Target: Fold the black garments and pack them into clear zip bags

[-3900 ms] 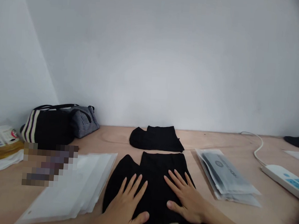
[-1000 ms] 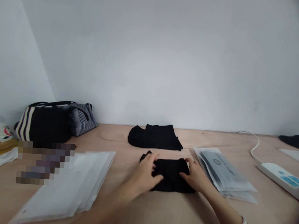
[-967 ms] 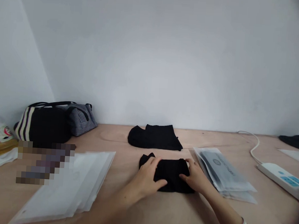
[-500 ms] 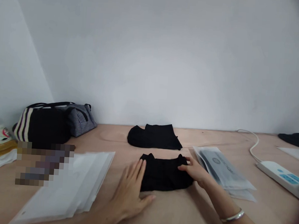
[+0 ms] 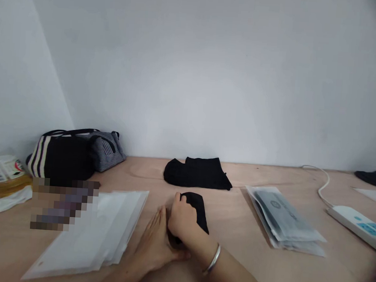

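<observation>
At btm ctr of frame, R hand (image 5: 183, 219) is curled over black cloth (image 5: 200, 207), grip unclear; L hand (image 5: 155, 242) flat alongside, fingers straight.

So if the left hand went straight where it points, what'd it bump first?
The left hand would probably meet the flat black cloth near the pale wall, unless it grazes the right hand; depth is unclear.

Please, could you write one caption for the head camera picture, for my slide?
A person's right grip on a black cloth, left grip close beside it, a second black cloth behind.
</observation>
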The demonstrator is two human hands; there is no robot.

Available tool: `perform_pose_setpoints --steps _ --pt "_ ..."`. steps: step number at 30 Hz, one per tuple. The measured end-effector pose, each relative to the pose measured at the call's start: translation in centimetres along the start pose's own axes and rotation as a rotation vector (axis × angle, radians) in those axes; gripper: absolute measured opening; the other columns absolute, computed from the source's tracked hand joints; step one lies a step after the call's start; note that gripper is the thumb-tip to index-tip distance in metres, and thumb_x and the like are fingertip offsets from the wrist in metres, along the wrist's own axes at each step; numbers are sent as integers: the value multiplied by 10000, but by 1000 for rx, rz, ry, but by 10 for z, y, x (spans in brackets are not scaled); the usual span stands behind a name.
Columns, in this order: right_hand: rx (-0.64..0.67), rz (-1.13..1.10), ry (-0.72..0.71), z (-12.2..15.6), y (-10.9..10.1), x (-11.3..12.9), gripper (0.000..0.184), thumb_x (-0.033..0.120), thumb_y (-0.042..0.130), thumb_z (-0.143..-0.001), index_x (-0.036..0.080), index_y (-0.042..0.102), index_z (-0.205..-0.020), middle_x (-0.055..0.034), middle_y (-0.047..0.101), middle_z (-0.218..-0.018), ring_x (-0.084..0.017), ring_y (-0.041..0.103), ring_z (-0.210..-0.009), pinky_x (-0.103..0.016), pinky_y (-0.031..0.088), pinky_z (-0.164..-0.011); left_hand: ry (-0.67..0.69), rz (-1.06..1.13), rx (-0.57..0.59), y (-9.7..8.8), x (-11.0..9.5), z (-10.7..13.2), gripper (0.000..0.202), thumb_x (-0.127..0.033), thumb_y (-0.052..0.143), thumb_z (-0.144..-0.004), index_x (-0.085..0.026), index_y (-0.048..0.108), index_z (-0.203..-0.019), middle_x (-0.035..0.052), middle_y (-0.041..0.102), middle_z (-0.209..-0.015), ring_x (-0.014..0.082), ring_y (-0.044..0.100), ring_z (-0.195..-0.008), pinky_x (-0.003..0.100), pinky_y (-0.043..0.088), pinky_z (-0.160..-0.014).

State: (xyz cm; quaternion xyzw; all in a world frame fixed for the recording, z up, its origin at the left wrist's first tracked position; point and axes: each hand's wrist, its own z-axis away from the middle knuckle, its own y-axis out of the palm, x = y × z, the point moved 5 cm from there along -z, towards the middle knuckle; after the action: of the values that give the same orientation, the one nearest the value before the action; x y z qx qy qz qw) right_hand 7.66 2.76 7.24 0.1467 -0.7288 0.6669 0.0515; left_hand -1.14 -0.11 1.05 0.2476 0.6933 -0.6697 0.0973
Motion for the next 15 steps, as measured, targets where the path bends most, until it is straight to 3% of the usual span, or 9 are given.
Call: perform_pose_setpoints --steps 3,6,10,13,15 --pt "43 79 -242 16 1 -7 670 154 515 -662 140 262 -1282 -156 497 -1108 -242 593 -793 -334 453 -619 -52 -6 1 -2 6 4 1363 -643 662 -394 -91 -147 -1343 220 86 -1415 348 92 -1283 477 196 -1022" --pt "120 63 -569 37 -15 -35 718 195 556 -635 214 280 -1297 -96 509 -1100 -244 549 -888 -344 433 -712 71 -65 -85 -14 -3 4 1311 -643 672 -412 -109 -51 -1366 202 81 -1421 370 72 -1280 513 178 -1014" --pt "28 -20 -562 52 -32 -85 730 351 598 -647 175 323 -1299 -114 456 -1190 -264 401 -1097 -399 319 -918 455 -160 -110 -32 -40 -8 1193 -705 612 -479 -162 48 -1380 138 93 -1434 346 55 -1289 502 101 -1034" --pt "5 12 -525 60 -20 -107 751 472 516 -731 124 255 -1343 -164 278 -1365 -297 206 -1251 -445 190 -1010 643 -180 21 -29 -61 -19 1097 -742 533 -548 -171 100 -1378 112 103 -1436 310 76 -1296 458 67 -1051" --pt "50 39 -534 65 -6 -113 690 492 391 -814 131 191 -1366 -150 179 -1415 -285 97 -1293 -447 156 -1029 652 -159 149 -19 -63 -24 1021 -731 499 -604 -175 125 -1375 104 124 -1432 289 108 -1295 433 108 -1052"
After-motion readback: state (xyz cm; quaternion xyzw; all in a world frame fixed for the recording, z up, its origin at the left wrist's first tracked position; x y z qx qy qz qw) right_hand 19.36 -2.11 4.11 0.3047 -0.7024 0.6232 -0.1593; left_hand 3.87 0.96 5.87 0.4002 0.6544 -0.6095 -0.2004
